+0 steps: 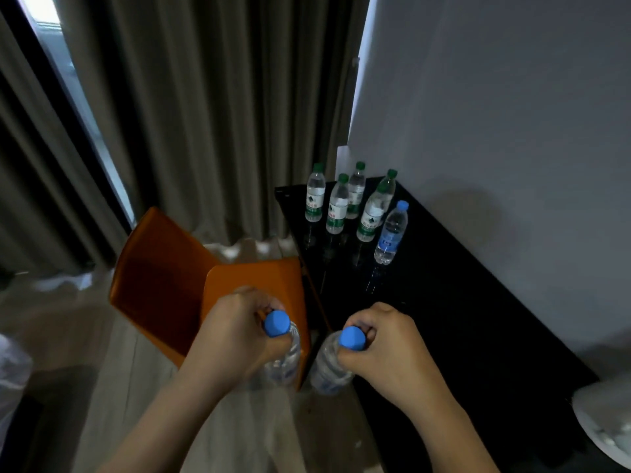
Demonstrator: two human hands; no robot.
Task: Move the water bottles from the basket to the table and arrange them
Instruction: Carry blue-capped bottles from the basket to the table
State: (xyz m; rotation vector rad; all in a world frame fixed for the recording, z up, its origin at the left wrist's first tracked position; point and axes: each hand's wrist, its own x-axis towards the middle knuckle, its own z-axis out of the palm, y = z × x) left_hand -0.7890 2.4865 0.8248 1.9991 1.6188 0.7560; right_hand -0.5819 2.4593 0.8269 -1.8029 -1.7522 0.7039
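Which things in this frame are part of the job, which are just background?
Job: left hand gripping left bottle; right hand gripping right bottle (both blue-capped); orange basket; black table; green-capped bottles and blue-capped bottle standing on it.
Background: curtain; wall; white object, lower right.

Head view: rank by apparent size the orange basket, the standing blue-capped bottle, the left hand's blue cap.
1. Orange basket
2. Standing blue-capped bottle
3. Blue cap in the left hand, smallest even though nearest the camera
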